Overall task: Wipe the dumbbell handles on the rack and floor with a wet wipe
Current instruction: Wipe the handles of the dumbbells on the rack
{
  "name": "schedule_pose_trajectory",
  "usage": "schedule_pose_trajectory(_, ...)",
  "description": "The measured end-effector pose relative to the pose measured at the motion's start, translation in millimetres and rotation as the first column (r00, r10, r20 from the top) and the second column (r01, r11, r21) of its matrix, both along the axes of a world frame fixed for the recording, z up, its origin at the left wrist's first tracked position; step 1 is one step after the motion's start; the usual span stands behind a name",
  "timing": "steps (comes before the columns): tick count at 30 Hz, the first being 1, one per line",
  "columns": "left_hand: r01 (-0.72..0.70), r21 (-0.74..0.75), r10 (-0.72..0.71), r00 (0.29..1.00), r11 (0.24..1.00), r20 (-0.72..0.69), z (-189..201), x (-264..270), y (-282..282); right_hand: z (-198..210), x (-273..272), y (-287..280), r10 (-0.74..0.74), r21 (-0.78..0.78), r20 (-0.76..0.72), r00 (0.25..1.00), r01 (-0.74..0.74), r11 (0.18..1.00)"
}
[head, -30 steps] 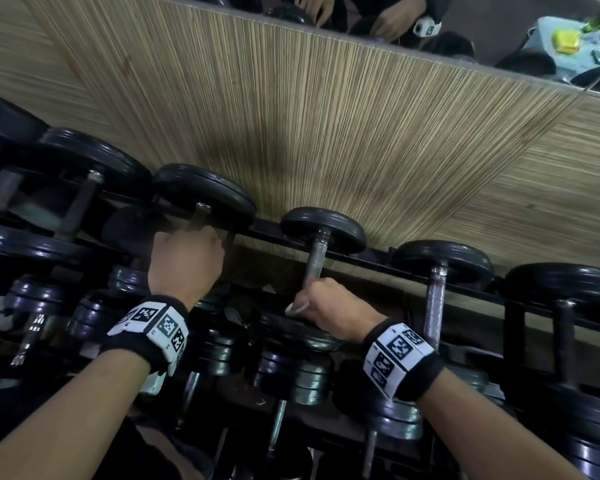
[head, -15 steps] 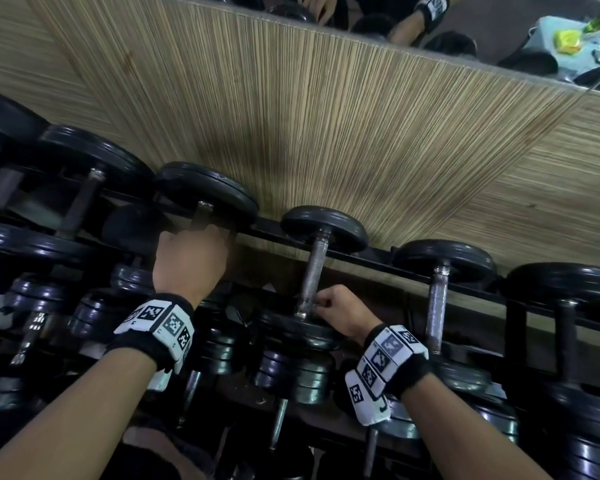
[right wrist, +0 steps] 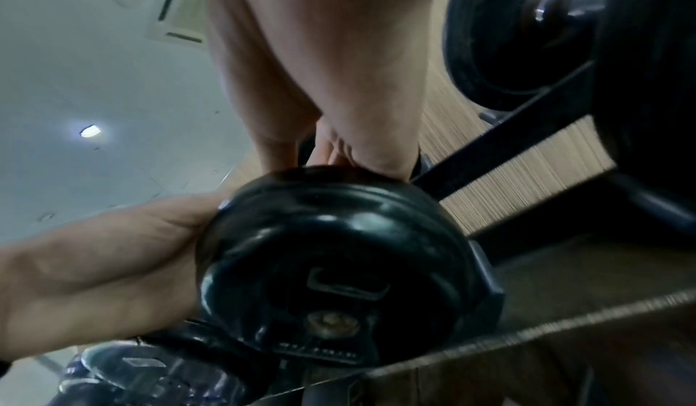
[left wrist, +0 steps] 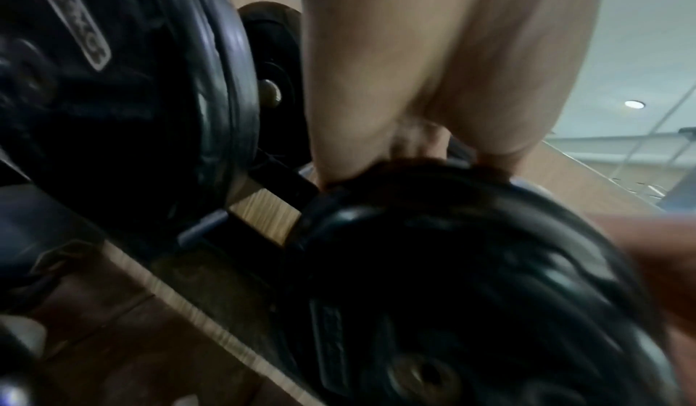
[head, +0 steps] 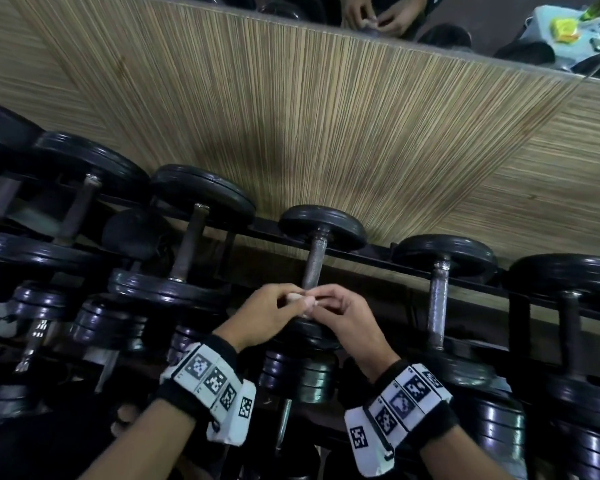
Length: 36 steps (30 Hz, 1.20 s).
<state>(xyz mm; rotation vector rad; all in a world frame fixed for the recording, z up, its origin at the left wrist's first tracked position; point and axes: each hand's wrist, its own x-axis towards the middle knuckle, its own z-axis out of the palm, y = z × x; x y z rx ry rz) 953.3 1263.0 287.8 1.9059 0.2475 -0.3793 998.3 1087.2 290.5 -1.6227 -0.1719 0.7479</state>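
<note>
Both hands have come together, left hand (head: 269,315) and right hand (head: 343,315) pinching the wet wipe (head: 300,299) just below the middle dumbbell handle (head: 314,263); most handles likely remain unwiped.

**Dumbbells on the rack, hands at the middle one**

Dumbbells sit side by side on the rack (head: 368,254), their handles running toward the wall panel (head: 326,133) behind. Left hand (head: 267,315) and right hand (head: 350,317) meet at the near end of the middle dumbbell's handle (head: 314,263). More dumbbells lie on the tier below.
</note>
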Motion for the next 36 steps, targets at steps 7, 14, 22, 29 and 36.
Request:
schedule_pose_trajectory(7, -0.055, 0.133, 0.057, 0.998, 0.99, -0.014, -18.9, 13.2, 34.7, -16.3, -17.7, 5.1, -0.254, -0.046, -0.003, 0.967, 0.254, 0.966)
schedule_pose_trajectory(14, 0.185, 0.029, -0.167, 0.933, 0.982, -0.319, -39.6, 44.1, 35.7, -30.9, -26.4, 17.1, -0.376, -0.108, 0.128, 0.917, 0.39, 0.914)
schedule_pose_trajectory(22, 0.087, -0.038, -0.095, 0.932, 0.996, -0.349, -33.1, 38.3, 18.4, -34.9, -24.2, 13.4, -0.379, -0.111, 0.104, 0.92, 0.389, 0.914)
schedule_pose_trajectory(29, 0.01, 0.158, 0.037, 0.956, 0.987, -0.291, -24.8, 28.4, 17.8, -36.5, -23.3, 10.8, -0.361, -0.1, 0.121, 0.925, 0.373, 0.922)
schedule_pose_trajectory(36, 0.162, 0.337, -0.089, 0.971, 0.928, -0.22, 7.4, 16.7, 19.9, -37.0, -22.2, 8.3, -0.301, -0.097, 0.136, 0.944, 0.315, 0.944)
